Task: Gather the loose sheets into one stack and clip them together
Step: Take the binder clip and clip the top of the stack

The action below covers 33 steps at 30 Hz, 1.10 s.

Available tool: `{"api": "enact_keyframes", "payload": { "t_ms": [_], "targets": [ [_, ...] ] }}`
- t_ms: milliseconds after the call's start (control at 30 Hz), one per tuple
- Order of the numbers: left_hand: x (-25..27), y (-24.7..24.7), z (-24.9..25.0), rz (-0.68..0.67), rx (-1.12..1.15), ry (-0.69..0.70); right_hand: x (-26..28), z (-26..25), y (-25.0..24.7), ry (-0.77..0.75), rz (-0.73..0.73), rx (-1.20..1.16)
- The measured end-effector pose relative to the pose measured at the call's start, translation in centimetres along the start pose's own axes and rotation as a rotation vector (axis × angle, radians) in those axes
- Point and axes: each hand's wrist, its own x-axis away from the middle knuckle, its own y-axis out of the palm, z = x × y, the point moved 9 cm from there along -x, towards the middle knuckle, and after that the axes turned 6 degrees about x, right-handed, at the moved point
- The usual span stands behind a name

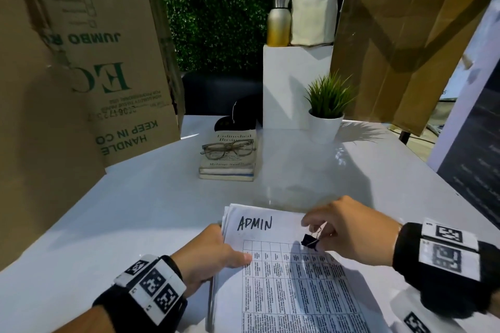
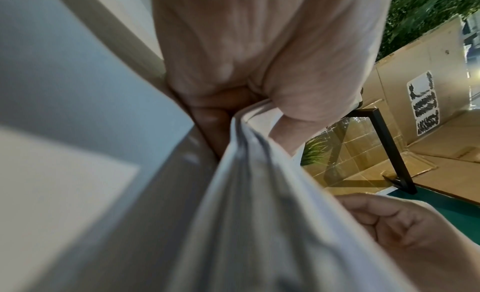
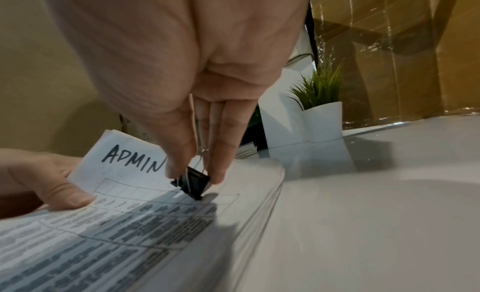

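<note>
Your left hand [image 1: 209, 257] grips the stack [image 1: 284, 278] at its left edge, thumb on top, lifting that side off the desk [image 1: 135, 211]. Your right hand [image 1: 351, 230] pinches the clip [image 1: 309, 241] just above the stack's top sheet, right of "ADMIN". Gathering looks done; clipping remains. Next, squeeze the clip open and carry it to the stack's far edge.

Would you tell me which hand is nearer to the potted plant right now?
Right. The right hand pinches the binder clip above the sheets' far right part, on the potted plant side; the left hand grips the stack's left edge.
</note>
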Motion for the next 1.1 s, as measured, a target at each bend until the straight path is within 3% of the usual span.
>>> {"api": "enact_keyframes", "payload": {
  "t_ms": [100,200,333,467,833,933,1100],
  "targets": [
    [0.2,0.0,0.1,0.029,0.009,0.022,0.0,0.6,-0.8,0.029,0.061,-0.087],
    [0.6,-0.1,0.2,0.095,0.046,0.078,0.3,0.3,-2.7,-0.011,0.211,-0.064],
    [1.6,0.2,1.6,0.166,0.04,0.201,2.1,-1.7,-5.8,-0.172,0.522,0.086],
    [2.3,1.3,2.7,0.158,-0.023,0.285,3.9,-4.4,-7.5,-0.312,0.654,0.179],
    [3.5,2.4,4.7,0.156,-0.105,0.492,5.5,-5.7,-9.5,-0.309,0.657,0.281],
    [3.9,2.5,5.5,0.176,-0.136,0.543,5.5,-5.7,-10.4,-0.309,0.585,0.276],
    [4.2,2.9,6.1,0.193,-0.173,0.577,4.3,-5.5,-10.7,-0.339,0.314,0.24]
  ]
}}
